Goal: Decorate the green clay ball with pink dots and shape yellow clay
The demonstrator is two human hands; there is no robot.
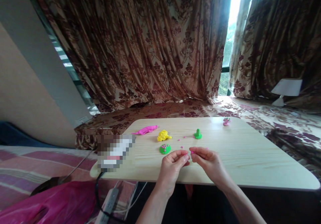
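Observation:
My left hand (173, 165) and my right hand (207, 160) meet over the front of a light wooden table (250, 157). Both pinch a tiny bit of pink clay (190, 152) between their fingertips. Just beyond my left hand lies a flat green clay disc with pink dots (165, 148). Farther back sit a yellow clay lump (163, 135), a long pink clay piece (146, 129) and a small green clay cone (198, 134). Small pink crumbs (181, 139) are scattered between them.
A small pink and green clay figure (226, 121) stands near the table's far edge. A blurred-out item (115, 152) lies on the table's left end. A power strip and cables (110, 200) hang below. Patterned curtains (150, 43) and a white lamp (286, 90) are behind.

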